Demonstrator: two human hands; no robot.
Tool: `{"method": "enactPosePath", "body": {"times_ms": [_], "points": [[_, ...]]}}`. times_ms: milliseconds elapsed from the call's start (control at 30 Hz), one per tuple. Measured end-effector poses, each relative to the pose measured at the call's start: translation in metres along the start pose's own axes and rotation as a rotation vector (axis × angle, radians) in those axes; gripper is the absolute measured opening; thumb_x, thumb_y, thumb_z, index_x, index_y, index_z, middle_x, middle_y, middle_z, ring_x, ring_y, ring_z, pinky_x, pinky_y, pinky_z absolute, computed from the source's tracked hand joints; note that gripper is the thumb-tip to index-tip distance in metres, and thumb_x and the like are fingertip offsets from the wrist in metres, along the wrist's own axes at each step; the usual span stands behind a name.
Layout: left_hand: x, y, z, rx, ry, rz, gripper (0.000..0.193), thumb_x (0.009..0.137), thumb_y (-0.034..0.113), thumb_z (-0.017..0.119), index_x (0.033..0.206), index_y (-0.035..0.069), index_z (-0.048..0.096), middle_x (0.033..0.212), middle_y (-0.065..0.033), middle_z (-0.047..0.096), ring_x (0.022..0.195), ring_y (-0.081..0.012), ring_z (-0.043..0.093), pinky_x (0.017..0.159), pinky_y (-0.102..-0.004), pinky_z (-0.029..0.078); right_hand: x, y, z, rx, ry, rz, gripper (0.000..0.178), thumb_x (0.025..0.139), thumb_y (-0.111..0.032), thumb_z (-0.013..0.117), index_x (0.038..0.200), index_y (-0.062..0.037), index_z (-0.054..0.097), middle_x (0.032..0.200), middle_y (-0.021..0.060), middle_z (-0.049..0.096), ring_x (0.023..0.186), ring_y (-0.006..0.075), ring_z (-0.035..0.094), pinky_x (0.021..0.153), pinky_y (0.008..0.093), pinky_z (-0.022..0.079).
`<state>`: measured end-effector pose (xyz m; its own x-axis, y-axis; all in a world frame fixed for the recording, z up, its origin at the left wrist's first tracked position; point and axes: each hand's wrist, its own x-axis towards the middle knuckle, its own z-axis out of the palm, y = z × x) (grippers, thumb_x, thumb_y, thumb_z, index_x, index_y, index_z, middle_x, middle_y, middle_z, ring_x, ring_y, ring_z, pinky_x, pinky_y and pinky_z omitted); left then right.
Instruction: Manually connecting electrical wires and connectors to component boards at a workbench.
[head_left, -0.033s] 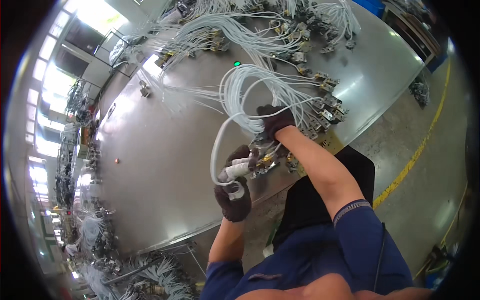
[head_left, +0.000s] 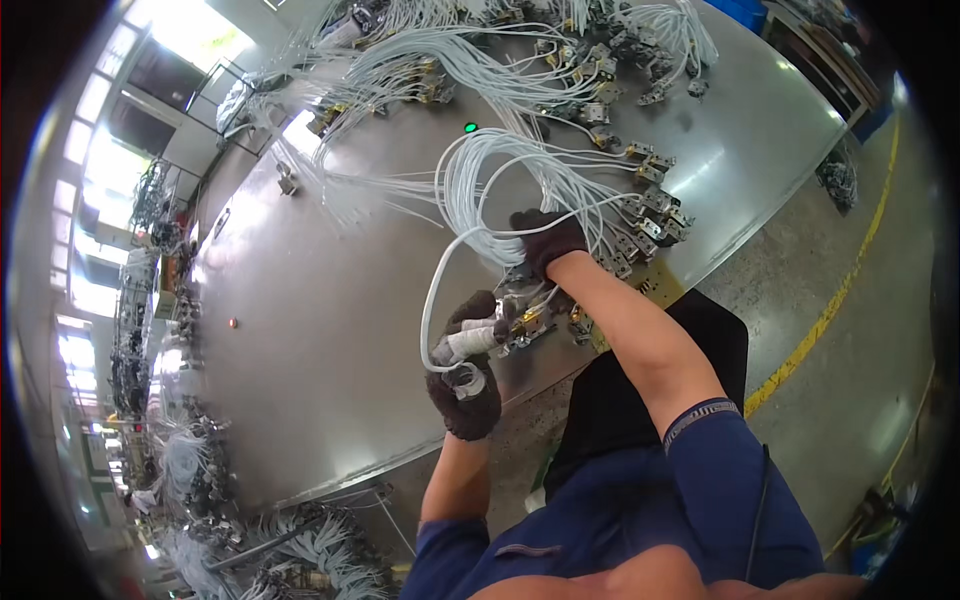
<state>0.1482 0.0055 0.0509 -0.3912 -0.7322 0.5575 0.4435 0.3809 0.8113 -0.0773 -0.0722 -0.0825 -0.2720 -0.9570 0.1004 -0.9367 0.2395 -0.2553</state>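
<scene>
A coiled bundle of white cables [head_left: 465, 190] lies on the metal table, with metal connectors [head_left: 660, 215] on the ends at its right. My right hand [head_left: 550, 242], in a dark glove, is closed over the lower side of the coil. Nearer to me, my left hand [head_left: 465, 375] wears a dark glove with white tape round some fingers. Its fingers are curled round a single white cable [head_left: 428, 300], which loops up to the coil. Beside those fingertips sit metal connectors with yellowish parts [head_left: 532, 325]; whether the fingertips touch them is hard to tell.
More white cable bundles [head_left: 430, 45] with connectors cover the table's far side. A small metal part [head_left: 287, 180] lies near its left edge, by a tiny orange-red dot [head_left: 234, 323]. Cables hang on racks [head_left: 185, 460] at the left. A yellow line [head_left: 820, 325] marks the floor at right.
</scene>
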Motion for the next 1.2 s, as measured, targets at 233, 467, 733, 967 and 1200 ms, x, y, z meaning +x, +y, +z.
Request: {"method": "enactPosePath", "body": {"times_ms": [233, 467, 733, 967, 1200], "points": [[0.011, 0.028, -0.003, 0.16, 0.202, -0.634, 0.059, 0.102, 0.058, 0.051, 0.091, 0.002, 0.065, 0.057, -0.0034, 0.052, 0.045, -0.0131, 0.049, 0.041, -0.0277, 0.042, -0.005, -0.009, -0.022, 0.012, -0.076, 0.047, 0.026, 0.095, -0.02, 0.051, 0.115, -0.0166, 0.067, 0.115, 0.0089, 0.072, 0.105, 0.0313, 0.071, 0.085, 0.0467, 0.057], [0.059, 0.101, -0.005, 0.664, -0.448, -0.856, 0.028, 0.104, 0.025, 0.059, 0.108, -0.002, 0.065, 0.074, -0.0078, 0.065, 0.052, -0.0138, 0.057, 0.045, -0.0275, 0.046, -0.003, -0.01, -0.018, 0.057, -0.057, 0.037, 0.022, 0.095, -0.022, 0.052, 0.109, -0.0142, 0.068, 0.112, 0.0125, 0.071, 0.1, 0.032, 0.071, 0.082, 0.0466, 0.057], [0.103, 0.176, -0.02, 1.329, -0.544, -0.667, 0.01, 0.089, 0.009, 0.067, 0.097, 0.008, 0.073, 0.081, -0.0113, 0.074, 0.073, -0.0245, 0.073, 0.07, -0.0366, 0.058, 0.001, -0.006, -0.02, 0.043, 0.016, 0.07, 0.024, 0.096, -0.021, 0.05, 0.113, -0.0145, 0.067, 0.116, 0.0121, 0.07, 0.108, 0.0317, 0.069, 0.089, 0.0472, 0.055], [0.146, 0.2, -0.031, 2.157, -0.697, 0.022, 0.014, 0.089, 0.026, 0.069, 0.084, 0.012, 0.069, 0.075, -0.0127, 0.067, 0.071, -0.0361, 0.067, 0.065, -0.0468, 0.052, 0.0, -0.008, -0.023, -0.035, 0.015, 0.028, 0.024, 0.094, -0.021, 0.052, 0.113, -0.0153, 0.066, 0.115, 0.0095, 0.069, 0.105, 0.0308, 0.07, 0.086, 0.0467, 0.056], [0.15, 0.136, -0.058, 2.063, -0.852, -0.29, 0.021, 0.092, 0.03, 0.058, 0.087, 0.011, 0.066, 0.084, -0.0151, 0.07, 0.085, -0.04, 0.069, 0.075, -0.0529, 0.052, -0.001, -0.023, -0.046, -0.014, -0.116, 0.039, 0.024, 0.092, -0.022, 0.058, 0.113, -0.0157, 0.066, 0.12, 0.0145, 0.066, 0.105, 0.0294, 0.071, 0.08, 0.0462, 0.056]]}}
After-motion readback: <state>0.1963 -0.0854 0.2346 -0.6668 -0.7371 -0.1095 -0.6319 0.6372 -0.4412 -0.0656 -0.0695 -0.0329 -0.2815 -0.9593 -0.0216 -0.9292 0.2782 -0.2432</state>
